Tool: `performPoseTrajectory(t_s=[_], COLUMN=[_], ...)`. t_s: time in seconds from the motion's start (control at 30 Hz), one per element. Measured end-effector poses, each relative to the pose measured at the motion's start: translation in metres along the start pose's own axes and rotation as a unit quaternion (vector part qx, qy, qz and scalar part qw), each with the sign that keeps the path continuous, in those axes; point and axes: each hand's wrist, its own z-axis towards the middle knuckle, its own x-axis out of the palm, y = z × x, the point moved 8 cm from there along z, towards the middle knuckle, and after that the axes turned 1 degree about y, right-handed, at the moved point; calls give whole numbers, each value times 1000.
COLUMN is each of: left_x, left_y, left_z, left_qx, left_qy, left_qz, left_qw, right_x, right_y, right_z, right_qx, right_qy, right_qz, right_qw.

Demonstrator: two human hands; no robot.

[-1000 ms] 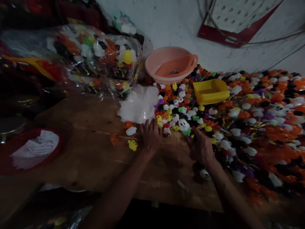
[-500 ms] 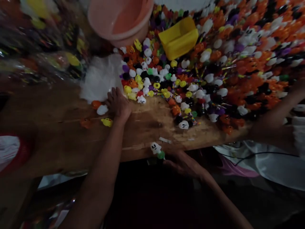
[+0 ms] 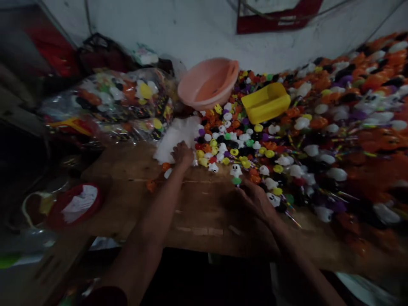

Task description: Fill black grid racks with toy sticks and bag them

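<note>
My left hand (image 3: 183,154) reaches out over a pile of clear plastic bags (image 3: 168,139), its fingers spread and resting on them. Nothing shows gripped in it. My right hand (image 3: 256,199) is closed on a ghost-topped stick toy, held upright above the table; its white ghost head (image 3: 236,170) and the green piece under it stick out past my fingers, while the lower part is hidden. Just left of my left hand lie an orange piece (image 3: 166,166) and a white one. Another ghost-faced piece (image 3: 273,199) lies beside my right hand.
A heap of orange, white, black and purple toy pieces (image 3: 338,127) covers the right side. A yellow scoop (image 3: 267,106) rests on it. Behind are a pink basin (image 3: 208,102) and filled plastic bags (image 3: 127,102). A red container (image 3: 95,204) stands on the wooden table (image 3: 197,212), left.
The view has tilted up, bringing the wall into sight. My right hand has raised the ghost-topped stick toy from the table's front edge towards the heap. My left hand stays at the plastic bags.
</note>
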Motion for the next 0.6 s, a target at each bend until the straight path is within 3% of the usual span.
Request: performPoseTrajectory(t_s=[0.1, 0.27, 0.6], left_x=[6, -2, -50], left_y=[4, 4, -53], left_z=[2, 3, -14], left_qx=[9, 50, 113], left_qy=[11, 17, -30], left_qz=[2, -15, -56], left_qw=[1000, 998, 991], right_x=[12, 29, 33], right_y=[7, 4, -10], right_z=[-20, -54, -37], right_qx=[1, -12, 17], right_qy=[6, -49, -55], right_qz=[37, 31, 76], right_qw=[999, 998, 995])
